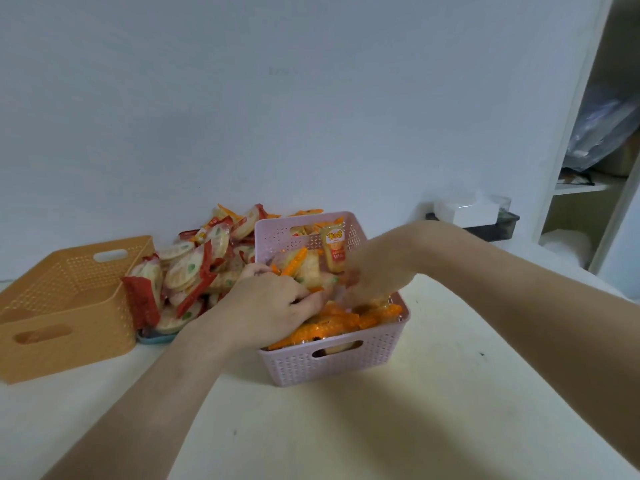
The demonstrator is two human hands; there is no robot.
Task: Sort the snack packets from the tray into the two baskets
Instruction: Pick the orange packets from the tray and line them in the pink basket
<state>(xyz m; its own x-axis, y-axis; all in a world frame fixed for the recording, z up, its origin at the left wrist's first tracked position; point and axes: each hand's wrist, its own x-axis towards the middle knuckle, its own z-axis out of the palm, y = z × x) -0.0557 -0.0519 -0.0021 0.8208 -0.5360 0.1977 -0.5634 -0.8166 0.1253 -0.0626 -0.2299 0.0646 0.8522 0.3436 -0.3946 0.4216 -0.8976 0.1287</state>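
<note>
Head view: orange-edged clear snack packets (332, 327) heaped in pink perforated plastic basket (346, 362), filling it close to the rim. Too many and too overlapped to count. Along the near wall, lying mostly flat, long axes running roughly left to right. One raised orange-edged packet (294, 261) between the two hands, long axis tilted, upper end pointing up and to the right. Another yellow-labelled packet (335, 249) standing against the far wall, long axis near vertical.

Left hand (273, 306) over the basket's left rim, fingers curled down into the heap, thumb pressed against it; gripping a bunch, number unclear. Right hand (374, 271) reaching in from the right, blurred, fingers dipped among the packets; cannot tell whether spread or pinching.

Just left of the pink basket, against its wall, a loose mound of red-edged round-cracker packets (194, 271), pointing every way, with a few orange-edged ones at the back; again uncountable. Beneath the mound, only a near corner of light blue tray (156, 338) showing. Further left, orange perforated plastic basket (69, 341) with oval handle slots, right wall touching the mound.

Two baskets, one tray, two hands, all over pale tabletop (346, 427). Behind, to the right, white box (464, 211) and white shelving unit (571, 188).
</note>
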